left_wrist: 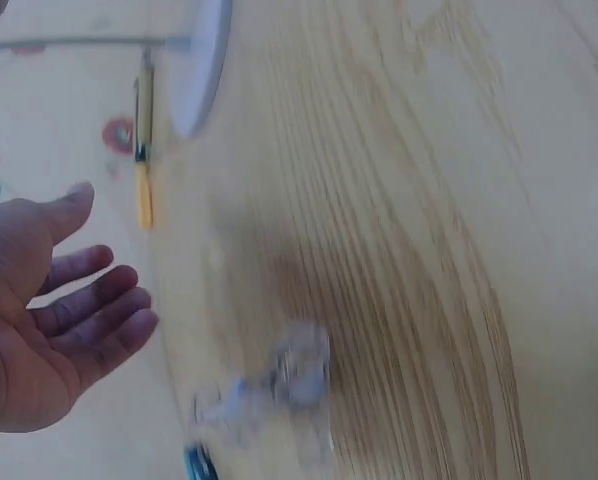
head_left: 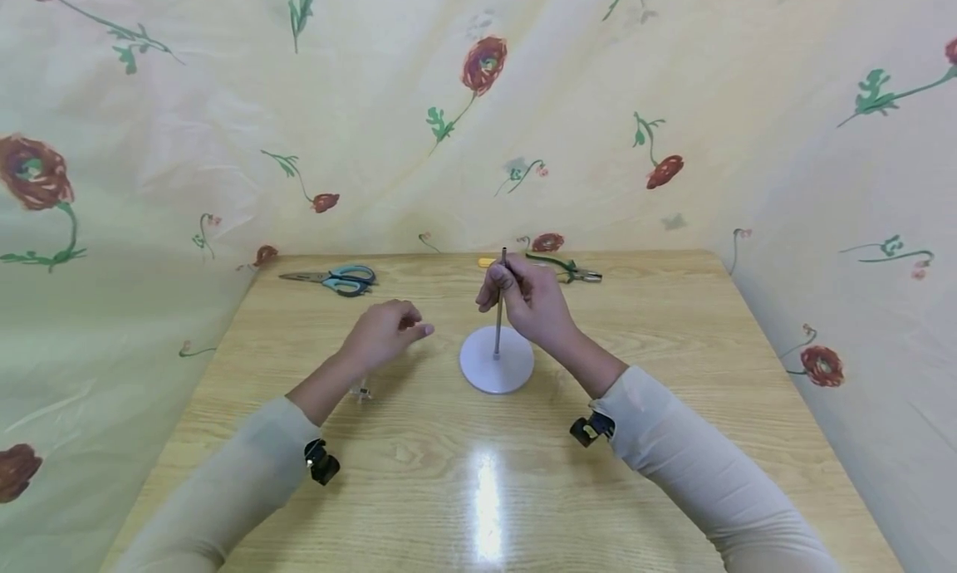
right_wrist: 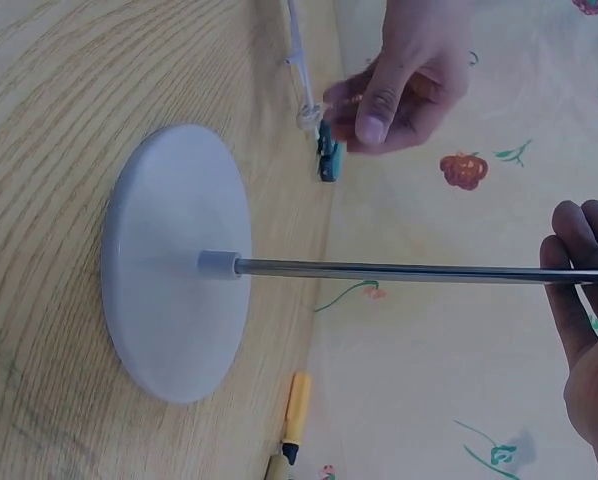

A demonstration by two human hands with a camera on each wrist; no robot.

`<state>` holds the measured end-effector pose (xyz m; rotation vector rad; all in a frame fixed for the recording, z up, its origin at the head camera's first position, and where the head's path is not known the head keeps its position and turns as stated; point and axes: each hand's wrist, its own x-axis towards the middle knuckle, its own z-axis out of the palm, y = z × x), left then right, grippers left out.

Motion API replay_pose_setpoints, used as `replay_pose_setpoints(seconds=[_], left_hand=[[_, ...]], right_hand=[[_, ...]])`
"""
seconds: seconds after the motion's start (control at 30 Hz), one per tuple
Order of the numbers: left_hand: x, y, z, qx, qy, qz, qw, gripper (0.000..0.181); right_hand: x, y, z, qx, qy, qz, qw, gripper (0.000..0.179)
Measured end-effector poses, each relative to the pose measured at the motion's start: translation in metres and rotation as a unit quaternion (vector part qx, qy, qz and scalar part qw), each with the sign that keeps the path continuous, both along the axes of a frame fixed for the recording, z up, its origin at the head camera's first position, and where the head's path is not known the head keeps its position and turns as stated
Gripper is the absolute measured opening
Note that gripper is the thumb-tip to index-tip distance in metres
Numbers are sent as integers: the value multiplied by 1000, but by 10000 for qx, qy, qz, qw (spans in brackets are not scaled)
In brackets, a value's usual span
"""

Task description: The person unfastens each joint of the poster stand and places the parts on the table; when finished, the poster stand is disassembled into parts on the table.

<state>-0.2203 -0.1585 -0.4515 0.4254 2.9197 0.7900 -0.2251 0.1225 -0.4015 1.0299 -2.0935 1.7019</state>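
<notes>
Closest of all, two pale sleeves (head_left: 695, 473) are stretched in from the lower corners, a small black camera (head_left: 321, 462) worn at each wrist. The right hand (head_left: 534, 299) is held above the wooden table (head_left: 419, 490), and a thin metal rod (head_left: 498, 328) is pinched near its top between thumb and fingers. The left hand (head_left: 383, 336) is held well apart from the rod, to its left; its fingers are loosely bent, its thumb is set apart, and nothing is gripped. The rod is seen nearly upright, grey and shiny, its lower end set in a white collar (right_wrist: 217, 264) at the middle of a round white base (head_left: 478, 374), which is placed mid-table below the right hand. A clear plastic piece (head_left: 362, 392) is seen near the left wrist. Along the far table edge, scissors (head_left: 347, 280), green-handled pliers (head_left: 574, 271) and an orange-handled tool (head_left: 486, 262) are laid close to a flowered cloth (head_left: 389, 100). In front of the base, a stretch of bare wood is crossed by a bright reflection (head_left: 488, 506)
</notes>
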Motion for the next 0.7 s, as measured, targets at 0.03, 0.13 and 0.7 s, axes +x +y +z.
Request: replay_pose_setpoints(seconds=[0.03, 0.13, 0.7], left_hand=[[1, 6, 0, 21, -23, -78, 10000, 43], [2, 22, 0, 11, -111, -331, 9994, 50], [-4, 87, -29, -101, -139, -1854, 9825, 85]], right_hand=[[0, 0, 0, -4, 11, 14, 10000, 26], [-1, 0, -1, 4, 46, 26, 10000, 25], [-3, 0, -5, 81, 177, -98, 9998, 25]])
